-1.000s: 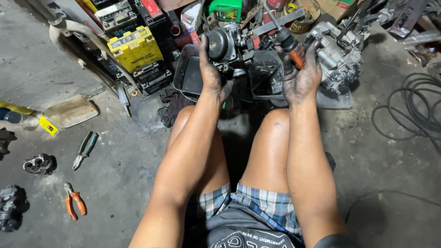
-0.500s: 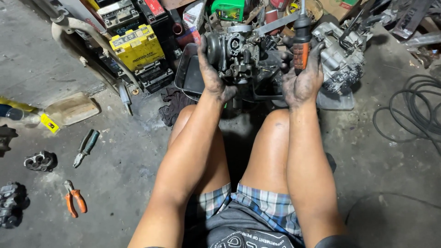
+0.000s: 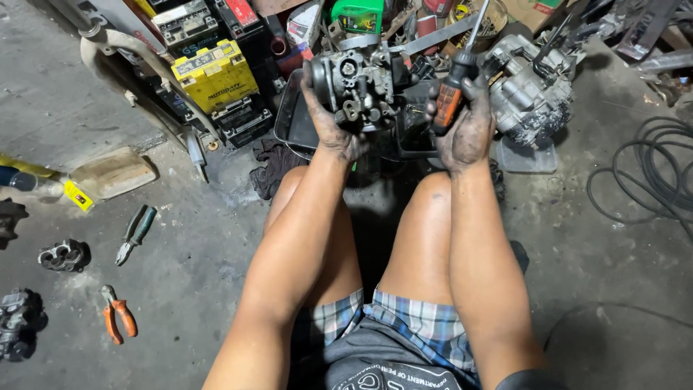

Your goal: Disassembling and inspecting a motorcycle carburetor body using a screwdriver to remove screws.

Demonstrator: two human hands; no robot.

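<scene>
A person sits on a concrete floor with bare knees drawn up, both grease-blackened hands raised in front of them. The left hand is clamped around a small metal carburetor, gripping it from below and behind so it sits upright above the knees. The right hand, held apart from the left, is closed around the orange and black handle of a screwdriver, its shaft pointing up and away. Behind both hands lies a dark metal tray. Just beyond the right hand rests a grey engine part. Beyond and to the left of the left hand sits a yellow battery. Well away on the floor to the left lie green-handled pliers and orange-handled pliers. Coiled black cable lies far to the right.
</scene>
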